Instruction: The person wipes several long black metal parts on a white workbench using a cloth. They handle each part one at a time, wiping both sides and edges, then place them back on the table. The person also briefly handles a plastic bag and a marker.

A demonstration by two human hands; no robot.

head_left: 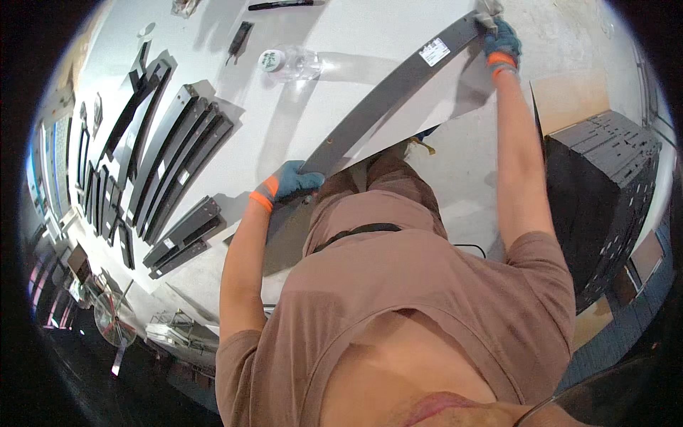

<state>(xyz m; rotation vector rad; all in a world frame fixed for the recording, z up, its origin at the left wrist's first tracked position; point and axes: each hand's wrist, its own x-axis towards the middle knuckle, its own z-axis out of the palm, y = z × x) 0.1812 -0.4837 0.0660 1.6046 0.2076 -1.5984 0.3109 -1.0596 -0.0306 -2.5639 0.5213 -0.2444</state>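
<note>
A long dark-grey metal bar (398, 89) with a white label slants across the white table, from near left to far right. My left hand (295, 181), in a teal glove with an orange cuff, grips its near end. At its far end is my right hand (504, 44), gloved the same way, its fingers closed around a pale, crumpled cloth-like piece (488, 16) against the bar. What exactly that piece is, I cannot make out. The bar's near end is partly hidden by my left glove.
Several dark metal bars (181, 160) lie in a row on the left of the white table (242, 121). A clear bottle (292, 64) and a small black tool (240, 39) lie beyond the bar. To my right stands a tall stack of dark metal parts (601, 185).
</note>
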